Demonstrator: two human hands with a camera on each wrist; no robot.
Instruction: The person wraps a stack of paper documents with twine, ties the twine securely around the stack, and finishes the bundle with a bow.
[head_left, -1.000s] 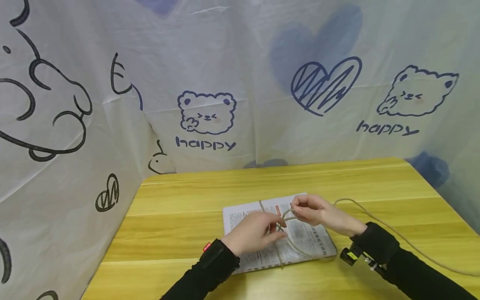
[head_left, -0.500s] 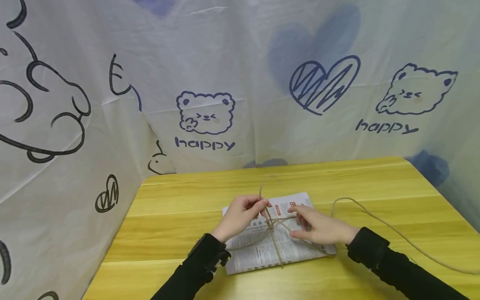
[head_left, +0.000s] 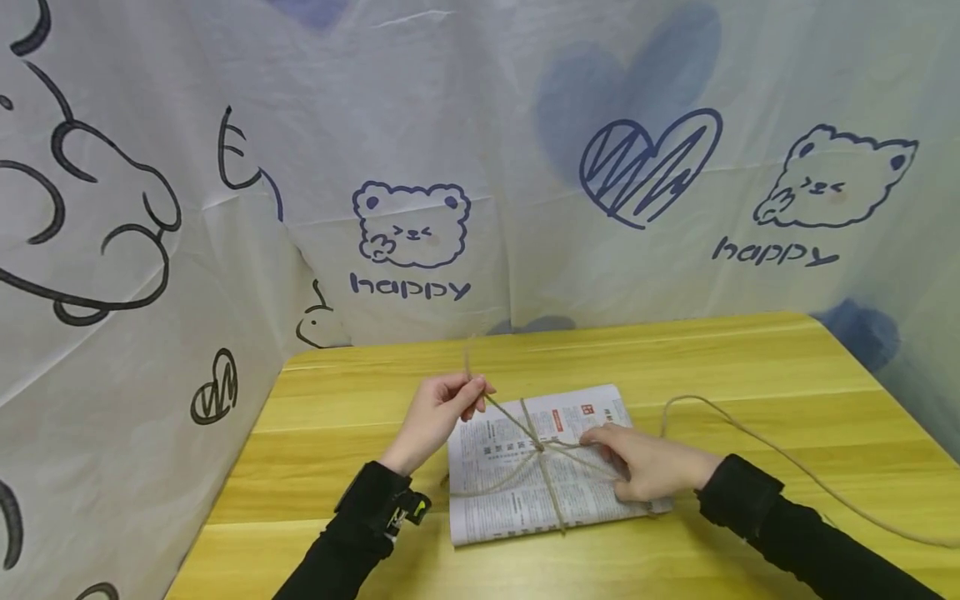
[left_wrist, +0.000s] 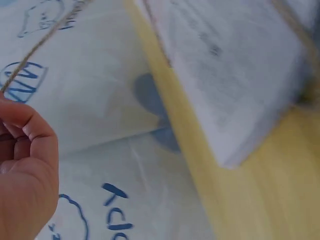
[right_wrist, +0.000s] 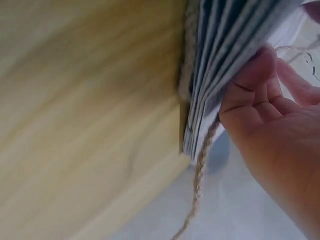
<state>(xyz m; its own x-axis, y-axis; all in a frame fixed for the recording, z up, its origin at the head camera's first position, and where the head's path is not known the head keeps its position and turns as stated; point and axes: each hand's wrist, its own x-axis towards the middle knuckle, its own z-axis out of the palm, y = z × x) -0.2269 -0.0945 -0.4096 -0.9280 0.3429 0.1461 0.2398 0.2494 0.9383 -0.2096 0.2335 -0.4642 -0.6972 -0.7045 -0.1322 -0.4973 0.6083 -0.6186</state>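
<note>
Stack of folded newspaper (head_left: 510, 510): lies flat on the yellow wood-grain table (head_left: 337, 450), right of the table's middle and towards its near side, set slightly askew. Right-wrist view shows several folded layers at the stack's edge.

Twine (head_left: 554, 496): one line crosses the stack from far edge to near edge; others run left and right and meet it at a crossing near the middle of the top sheet. A long length lies on the table to the right of the stack, curving to the scene's right edge.

Left hand (head_left: 437, 414): at the far-left corner of the stack, pinching a strand between thumb and fingers. The strand runs straight from the crossing to the fingertips — a short end stands out beyond them.

Right hand (head_left: 651, 460): on the right part of the stack, touching it, thumb nearer and index farther, the two apart. The remaining fingers look curled. Twine passes at this hand on both sides; whether the fingers pinch it cannot be told.

Surroundings: black sleeves (head_left: 832, 533) cover both forearms. Behind the table hangs a pale cloth (head_left: 525, 267) printed with bears, hearts and the word "happy". The left-wrist view is partly blurred.
</note>
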